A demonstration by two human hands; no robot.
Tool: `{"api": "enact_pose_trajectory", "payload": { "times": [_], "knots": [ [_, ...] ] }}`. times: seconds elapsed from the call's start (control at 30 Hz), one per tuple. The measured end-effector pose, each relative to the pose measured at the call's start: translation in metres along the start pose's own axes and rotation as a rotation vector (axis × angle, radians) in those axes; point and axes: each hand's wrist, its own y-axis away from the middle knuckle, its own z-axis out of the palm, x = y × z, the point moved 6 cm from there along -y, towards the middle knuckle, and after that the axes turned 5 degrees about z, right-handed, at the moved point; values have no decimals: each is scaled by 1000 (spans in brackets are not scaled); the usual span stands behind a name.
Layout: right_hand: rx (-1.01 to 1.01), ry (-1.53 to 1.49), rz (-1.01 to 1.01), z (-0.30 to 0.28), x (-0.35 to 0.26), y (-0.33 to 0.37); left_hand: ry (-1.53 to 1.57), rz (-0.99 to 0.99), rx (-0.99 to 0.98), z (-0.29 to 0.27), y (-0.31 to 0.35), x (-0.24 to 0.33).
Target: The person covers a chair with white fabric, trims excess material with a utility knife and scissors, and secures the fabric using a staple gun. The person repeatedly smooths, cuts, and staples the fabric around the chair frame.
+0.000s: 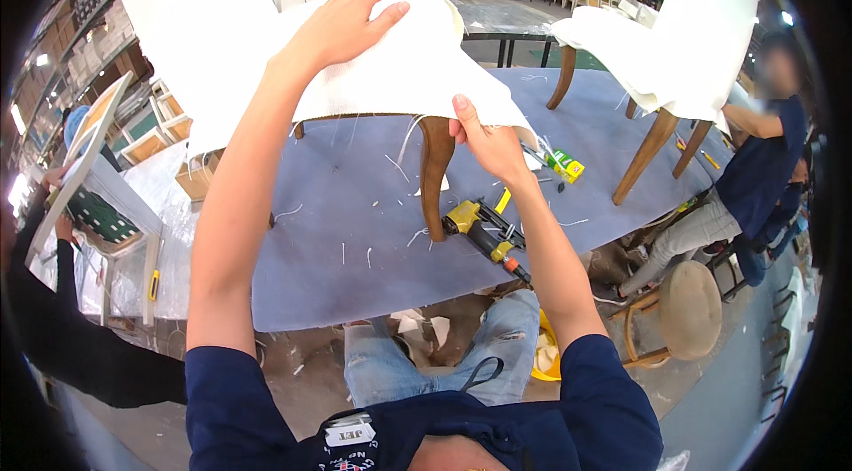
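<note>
Left hand: the left hand (342, 23) lies flat with fingers spread on the white fabric (399, 72), pressing it on the chair seat; it grips nothing.
Right hand: the right hand (484, 141) pinches the fabric's lower edge between thumb and fingers, just right of the chair's dark wooden leg (434, 174).
Fabric: draped over the seat of a chair (186, 27) with a white back, under the left hand and hanging down to the right hand.
Surface: a wide blue-grey surface (355, 240) carries the chair; white scraps of thread are scattered below both hands.
Tool: a yellow staple gun (484, 231) lies on the surface just below the right hand.
Second chair: another white chair (683, 36) stands on the surface well right of the right hand.
Room: a large workshop with shelves behind; a seated person (754, 178) works at the far right, near a round stool (690, 310).
</note>
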Motion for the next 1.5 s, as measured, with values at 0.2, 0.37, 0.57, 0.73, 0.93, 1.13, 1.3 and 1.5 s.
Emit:
{"api": "enact_pose_trajectory", "payload": {
  "times": [0.2, 0.37, 0.57, 0.73, 0.93, 1.13, 1.3, 1.5],
  "knots": [
    [72, -35, -32, 2, -2, -17, 42, -65, -77, 47, -32, 13],
    [31, 7, 1, -3, 21, -27, 58, -59, -138, 56, -31, 14],
    [25, 101, -214, -8, 40, -24, 75, -136, -377, 50, -35, 37],
    [134, 78, -323, -2, 69, -6, -84, -64, -400, 64, -18, 55],
    [54, 15, -258, -5, 78, -11, -152, -249, -188, 43, -17, 40],
    [67, -98, -330, 5, 76, -11, -312, -512, -70, 1, 52, -132],
    [102, -211, -235, 8, 110, -8, -257, -283, -206, 45, 15, -31],
    [66, -229, -102, 8, 136, -8, -490, 8, 162, 97, -24, 88]
  ]
}}
